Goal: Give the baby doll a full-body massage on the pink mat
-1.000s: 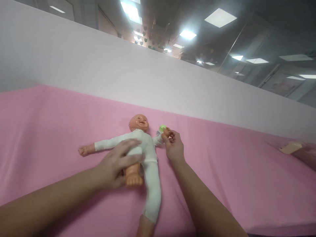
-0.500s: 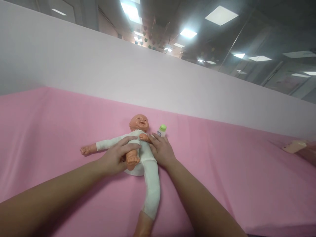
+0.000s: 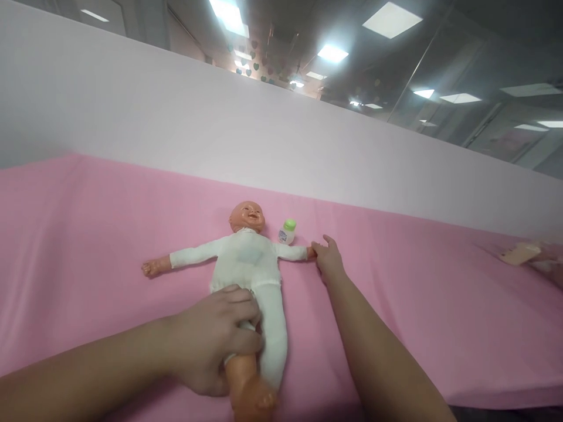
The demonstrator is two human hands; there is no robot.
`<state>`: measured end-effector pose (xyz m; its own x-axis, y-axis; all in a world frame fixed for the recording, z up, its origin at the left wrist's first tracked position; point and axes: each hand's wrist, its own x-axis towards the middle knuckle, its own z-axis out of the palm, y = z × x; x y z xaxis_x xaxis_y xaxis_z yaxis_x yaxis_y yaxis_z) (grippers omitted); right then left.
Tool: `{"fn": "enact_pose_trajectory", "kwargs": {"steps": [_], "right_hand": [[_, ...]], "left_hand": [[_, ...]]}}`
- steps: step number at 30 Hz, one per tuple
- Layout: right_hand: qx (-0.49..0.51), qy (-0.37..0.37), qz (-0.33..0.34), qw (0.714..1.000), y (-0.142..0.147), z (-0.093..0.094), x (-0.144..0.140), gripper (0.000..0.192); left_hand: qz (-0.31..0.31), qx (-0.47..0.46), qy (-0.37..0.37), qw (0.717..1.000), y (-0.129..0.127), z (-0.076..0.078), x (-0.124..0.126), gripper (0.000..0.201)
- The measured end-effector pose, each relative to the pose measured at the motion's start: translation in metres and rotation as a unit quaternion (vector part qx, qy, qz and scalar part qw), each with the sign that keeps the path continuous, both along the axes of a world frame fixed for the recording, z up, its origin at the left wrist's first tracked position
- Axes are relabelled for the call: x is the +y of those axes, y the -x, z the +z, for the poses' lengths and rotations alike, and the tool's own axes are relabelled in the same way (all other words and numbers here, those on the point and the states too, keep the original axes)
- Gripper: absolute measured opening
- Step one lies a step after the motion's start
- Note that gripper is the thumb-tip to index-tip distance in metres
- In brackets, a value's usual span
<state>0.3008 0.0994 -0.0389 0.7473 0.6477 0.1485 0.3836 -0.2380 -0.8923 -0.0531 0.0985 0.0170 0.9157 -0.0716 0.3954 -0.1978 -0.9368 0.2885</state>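
A baby doll (image 3: 246, 258) with a white cloth body and hard orange-pink head, hands and feet lies on its back on a pink sheet (image 3: 396, 316). My left hand (image 3: 224, 340) is wrapped round the doll's leg on the left, just above its foot (image 3: 253, 395). At the end of the doll's outstretched arm on the right, my right hand (image 3: 329, 258) pinches the doll's small hand, which is mostly covered by my fingers. The doll's other arm (image 3: 193, 255) stretches out to the left, untouched. Its second leg lies straight, partly behind the held foot.
A small clear bottle with a green cap (image 3: 287, 231) lies beside the doll's head, above the arm on the right. A white wall panel (image 3: 264, 140) rises behind the sheet, with glass above it. A pale, blurred object (image 3: 521, 254) sits at the far right.
The doll's leg has come down from its folded position over the belly, with my left hand on it. Its arm has swung from the chest out to the right with my right hand.
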Motion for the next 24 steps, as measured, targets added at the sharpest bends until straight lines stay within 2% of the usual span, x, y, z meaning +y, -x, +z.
{"fn": "enact_pose_trajectory", "kwargs": {"steps": [2, 4, 7, 9, 11, 13, 18, 20, 22, 24], "right_hand": [[-0.077, 0.086, 0.010, 0.993, -0.002, 0.005, -0.004, 0.067], [-0.163, 0.142, 0.029, 0.976, 0.007, 0.014, -0.008, 0.062], [-0.291, 0.146, 0.052, 0.944, 0.038, 0.029, -0.015, 0.064], [-0.349, 0.116, 0.148, 0.918, 0.063, 0.037, -0.020, 0.060], [-0.372, 0.094, 0.315, 0.868, 0.085, 0.042, -0.025, 0.053], [-0.376, 0.086, 0.385, 0.838, 0.099, 0.043, -0.029, 0.054], [-0.357, 0.110, 0.412, 0.831, 0.108, 0.041, -0.033, 0.060], [-0.356, 0.125, 0.417, 0.827, 0.110, 0.039, -0.034, 0.067], [-0.361, 0.143, 0.420, 0.820, 0.114, 0.035, -0.034, 0.075], [-0.366, 0.157, 0.423, 0.814, 0.119, 0.031, -0.035, 0.088]], "left_hand": [[0.010, 0.037, -0.006, 0.999, 0.000, 0.002, -0.002, 0.023], [0.021, 0.066, -0.011, 0.998, 0.002, 0.005, -0.004, 0.022], [0.022, 0.096, -0.015, 0.995, 0.005, 0.010, -0.005, 0.022], [0.017, 0.110, -0.011, 0.994, 0.005, 0.012, -0.004, 0.024], [0.018, 0.122, 0.003, 0.992, 0.005, 0.012, -0.001, 0.031], [0.019, 0.137, 0.028, 0.990, 0.005, 0.013, 0.004, 0.038], [0.012, 0.178, 0.139, 0.974, 0.012, 0.019, 0.018, 0.063], [0.022, 0.169, 0.181, 0.968, 0.015, 0.020, 0.025, 0.056], [0.076, 0.146, 0.215, 0.963, 0.016, 0.018, 0.035, 0.039], [0.186, 0.114, 0.224, 0.950, 0.015, 0.013, 0.048, 0.026]]}}
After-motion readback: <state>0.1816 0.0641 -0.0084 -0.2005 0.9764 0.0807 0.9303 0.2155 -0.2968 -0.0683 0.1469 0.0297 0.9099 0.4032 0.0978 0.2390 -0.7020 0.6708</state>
